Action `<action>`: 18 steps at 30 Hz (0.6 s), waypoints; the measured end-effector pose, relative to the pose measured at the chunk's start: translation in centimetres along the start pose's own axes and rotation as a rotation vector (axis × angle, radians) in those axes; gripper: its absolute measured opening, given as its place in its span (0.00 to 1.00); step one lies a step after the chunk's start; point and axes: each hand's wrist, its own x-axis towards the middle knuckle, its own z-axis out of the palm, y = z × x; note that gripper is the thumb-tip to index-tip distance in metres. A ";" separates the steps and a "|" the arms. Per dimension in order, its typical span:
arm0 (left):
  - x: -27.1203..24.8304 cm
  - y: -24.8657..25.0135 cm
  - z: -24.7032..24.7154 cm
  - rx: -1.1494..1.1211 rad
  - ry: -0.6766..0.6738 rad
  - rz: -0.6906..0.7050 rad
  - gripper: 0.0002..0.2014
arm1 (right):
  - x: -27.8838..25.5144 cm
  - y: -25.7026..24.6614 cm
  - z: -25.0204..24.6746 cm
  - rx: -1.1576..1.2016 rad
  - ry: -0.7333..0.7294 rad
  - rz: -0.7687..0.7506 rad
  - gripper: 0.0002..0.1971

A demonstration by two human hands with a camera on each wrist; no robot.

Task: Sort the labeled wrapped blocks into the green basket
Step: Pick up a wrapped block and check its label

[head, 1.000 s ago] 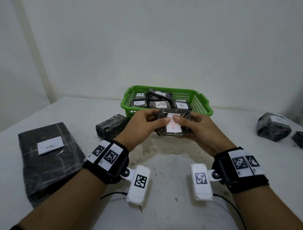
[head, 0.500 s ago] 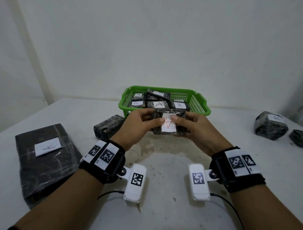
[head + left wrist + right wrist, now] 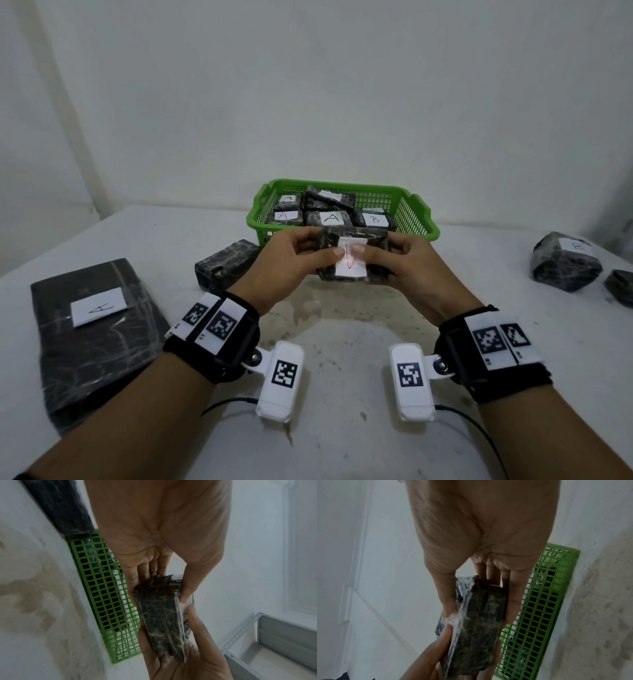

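Note:
Both hands hold one dark wrapped block (image 3: 352, 272) (image 3: 161, 618) (image 3: 479, 626) just above the table, in front of the green basket (image 3: 416, 224) (image 3: 102, 595) (image 3: 544, 608). Its white label carries a red letter. My left hand (image 3: 291, 260) grips its left end, thumb on the label. My right hand (image 3: 407, 263) grips the right end, thumb on the label too. The basket holds several wrapped blocks, with labels A (image 3: 331, 218) and B (image 3: 375, 220) showing.
A small unlabeled-looking block (image 3: 227, 265) lies left of the basket. A large flat dark package with an A label (image 3: 92, 329) sits at the left table edge. Two wrapped blocks (image 3: 567, 262) (image 3: 620, 286) lie at the far right. The white wall stands behind the basket.
The block and both hands have lifted slightly and drifted toward the basket; both thumbs have closed in over the label, covering more of the red letter.

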 end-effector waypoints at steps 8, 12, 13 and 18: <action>0.1 -0.2 -0.2 -0.058 0.009 -0.022 0.17 | -0.1 0.1 0.1 -0.069 -0.026 -0.006 0.19; 0.1 0.0 -0.2 -0.042 -0.008 -0.046 0.19 | 0.0 0.1 -0.3 -0.105 -0.001 -0.042 0.22; 0.0 0.1 -0.2 -0.015 0.003 -0.027 0.19 | 0.1 0.2 -0.3 -0.110 0.001 -0.046 0.24; -0.2 0.3 -0.4 0.016 -0.001 0.069 0.25 | 0.3 0.1 -0.2 0.015 -0.095 0.063 0.28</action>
